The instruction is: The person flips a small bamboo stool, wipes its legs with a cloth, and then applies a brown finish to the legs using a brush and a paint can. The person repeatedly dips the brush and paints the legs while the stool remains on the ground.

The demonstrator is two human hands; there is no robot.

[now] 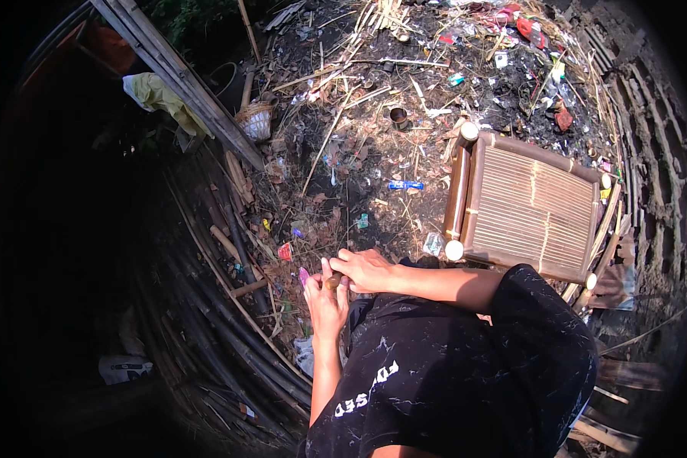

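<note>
In front of my body, my left hand and my right hand meet. A small brown rounded piece, perhaps the end of a stick or handle, shows between them. The left fingers close around it from below, while the right fingers curl over it from the right. Most of the piece is hidden by the fingers, so its kind cannot be made out. A pink scrap appears beside the left fingertips; whether they touch it is unclear.
To the right stands a bamboo stool or small table with a slatted top. Dark bamboo poles lie at the lower left. Long planks lean near a woven basket. A rusty can sits amid litter and dry sticks.
</note>
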